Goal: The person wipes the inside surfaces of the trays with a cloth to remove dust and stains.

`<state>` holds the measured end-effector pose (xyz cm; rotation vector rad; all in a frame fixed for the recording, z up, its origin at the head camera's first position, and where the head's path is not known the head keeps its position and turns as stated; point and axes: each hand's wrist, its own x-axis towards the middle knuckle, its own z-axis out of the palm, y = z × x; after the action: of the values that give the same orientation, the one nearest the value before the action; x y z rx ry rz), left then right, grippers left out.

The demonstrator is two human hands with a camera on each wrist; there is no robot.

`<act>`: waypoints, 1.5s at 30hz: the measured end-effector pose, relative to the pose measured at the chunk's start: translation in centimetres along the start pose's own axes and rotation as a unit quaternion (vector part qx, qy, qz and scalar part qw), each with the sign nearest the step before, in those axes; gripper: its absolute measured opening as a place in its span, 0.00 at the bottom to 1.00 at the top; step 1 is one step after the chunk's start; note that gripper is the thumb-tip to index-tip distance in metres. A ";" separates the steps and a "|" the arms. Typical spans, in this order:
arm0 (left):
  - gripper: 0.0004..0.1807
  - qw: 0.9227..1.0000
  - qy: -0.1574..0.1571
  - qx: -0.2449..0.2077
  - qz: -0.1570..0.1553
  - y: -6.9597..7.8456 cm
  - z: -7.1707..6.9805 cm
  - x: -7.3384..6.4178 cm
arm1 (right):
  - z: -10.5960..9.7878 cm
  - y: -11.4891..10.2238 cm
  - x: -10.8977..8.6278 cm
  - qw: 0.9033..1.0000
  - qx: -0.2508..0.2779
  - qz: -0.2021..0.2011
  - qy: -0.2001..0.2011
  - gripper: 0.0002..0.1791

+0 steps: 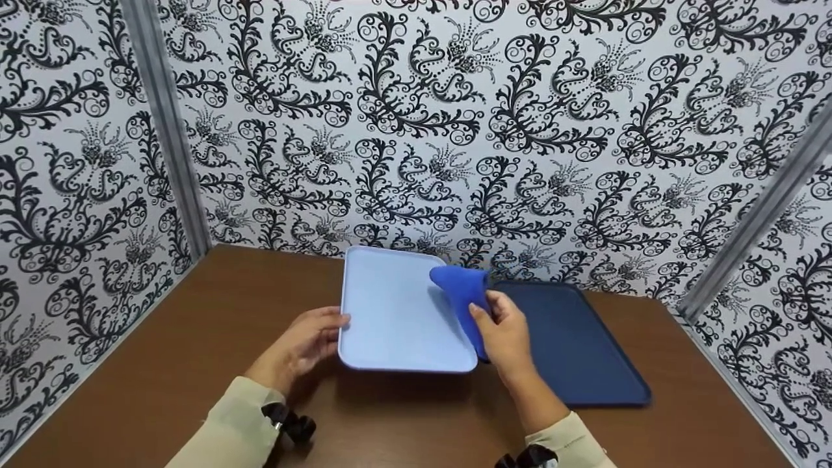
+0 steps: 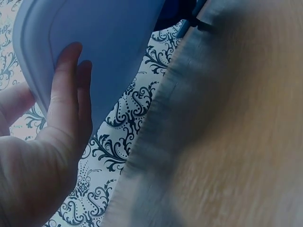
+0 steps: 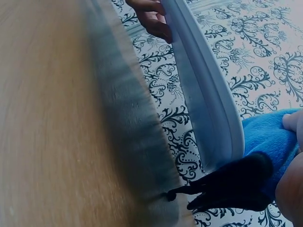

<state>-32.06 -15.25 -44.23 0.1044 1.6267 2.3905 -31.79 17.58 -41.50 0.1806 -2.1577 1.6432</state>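
Note:
A light blue rectangular tray (image 1: 403,318) is tilted up over the table, its inner face toward me. My left hand (image 1: 315,341) grips its left edge, with the thumb on the rim and the fingers (image 2: 66,90) spread against the underside in the left wrist view. At the tray's right edge, my right hand (image 1: 510,331) pinches a folded blue cloth (image 1: 463,292). The cloth laps over the tray's upper right part and looks plush in the right wrist view. There, a dark, shadowed part (image 3: 236,184) hangs below the tray's corner, a thin loop at its end.
A dark navy tray (image 1: 578,344) lies flat on the brown wooden table (image 1: 260,279), right of the lifted tray and partly behind my right hand. Black-and-white patterned walls (image 1: 416,130) enclose the table at the back and sides, with grey strips at the corners.

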 end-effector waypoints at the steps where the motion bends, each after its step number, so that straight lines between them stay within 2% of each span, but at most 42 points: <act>1: 0.13 1.000 0.003 -0.001 0.001 0.0 0.1 0.0 | 0.0 0.0 0.0 1.000 -0.016 -0.009 -0.007 0.15; 5: 0.15 1.000 0.015 -0.003 0.003 -0.1 0.5 0.1 | 0.2 0.0 -0.3 0.995 -0.084 -0.046 -0.031 0.14; 9: 0.17 1.000 0.013 -0.001 0.006 -0.4 0.8 0.1 | 0.3 0.1 -0.6 0.984 -0.150 -0.088 -0.041 0.13; 16: 0.16 1.000 0.010 -0.003 0.010 -0.7 1.3 0.0 | 0.4 0.6 -1.2 0.953 -0.251 -0.161 -0.056 0.14; 19: 0.15 1.000 0.011 -0.005 0.011 -0.9 1.4 -0.1 | 0.5 0.7 -1.4 0.940 -0.284 -0.173 -0.069 0.14; 24: 0.15 1.000 0.015 -0.002 0.011 -1.1 1.6 0.0 | 0.5 0.5 -1.6 0.912 -0.345 -0.196 -0.101 0.16; 28: 0.15 1.000 0.018 0.002 0.009 -1.2 1.7 0.1 | 0.5 0.3 -1.8 0.898 -0.368 -0.210 -0.119 0.21; 34: 0.17 0.999 0.039 0.002 0.010 -1.3 2.0 0.2 | 0.4 0.4 -1.8 0.886 -0.393 -0.213 -0.127 0.21; 39: 0.20 0.999 0.042 0.009 0.013 -1.3 2.2 0.1 | 0.2 0.4 -1.8 0.884 -0.399 -0.203 -0.137 0.19; 45: 0.21 0.999 0.039 0.009 0.007 -1.4 2.5 0.0 | 0.2 0.5 -2.1 0.879 -0.397 -0.229 -0.131 0.17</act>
<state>-31.30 -12.53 -44.60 0.0250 1.6868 2.4195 -30.11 17.25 -42.79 0.6244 -2.5392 0.4226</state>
